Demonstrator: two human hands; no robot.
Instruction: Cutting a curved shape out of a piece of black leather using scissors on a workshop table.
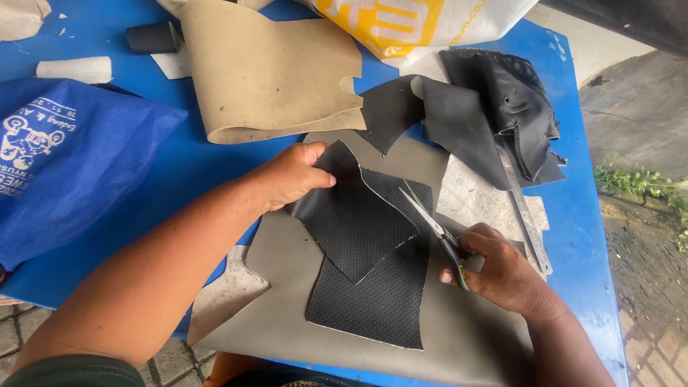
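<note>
Left hand (290,175): I see it pinching the upper edge of the black perforated leather sheet (373,279), thumb on top.
Right hand (502,269): closed through the handles of the steel scissors (430,222), blades parted at the sheet's right edge.
Sheet position: lying on a grey leather panel (287,287) over the blue table (588,215), a folded flap raised.
Nearby: tan leather piece (272,72), metal ruler (523,211), blue cloth bag (72,165).
Handling note: I would keep the flap taut and feed short, steady snips.

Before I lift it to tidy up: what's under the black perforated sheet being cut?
Under the black perforated sheet lies a larger grey sheet, resting on the blue table. Whatever sits directly beneath the black sheet's middle is covered.
</note>
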